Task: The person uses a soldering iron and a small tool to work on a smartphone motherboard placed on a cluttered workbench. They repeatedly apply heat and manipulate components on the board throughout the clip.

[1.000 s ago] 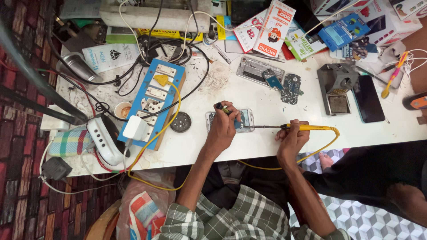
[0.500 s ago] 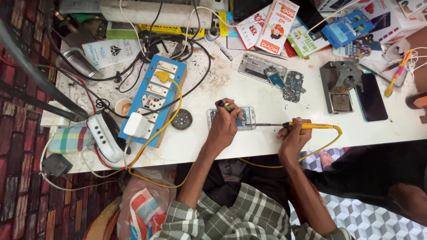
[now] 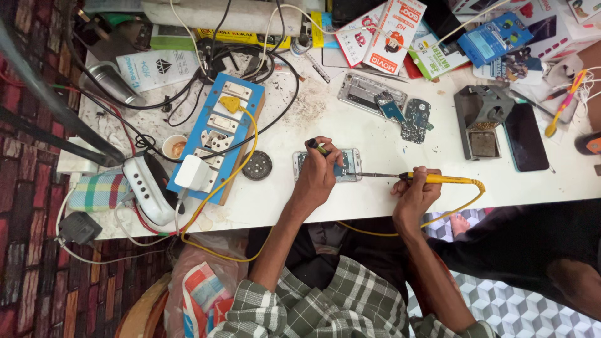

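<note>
Soldering iron lies level, tip toward probably a phone.

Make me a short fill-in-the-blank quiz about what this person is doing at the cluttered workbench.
1. The right hand holds a soldering iron with a ____ handle and cord.
2. The left hand rests on the opened ____, holding a small tool.
3. The yellow plug sits in a ____ socket board.
4. The workbench top is ____.

Missing words: yellow; phone; blue; white
</note>
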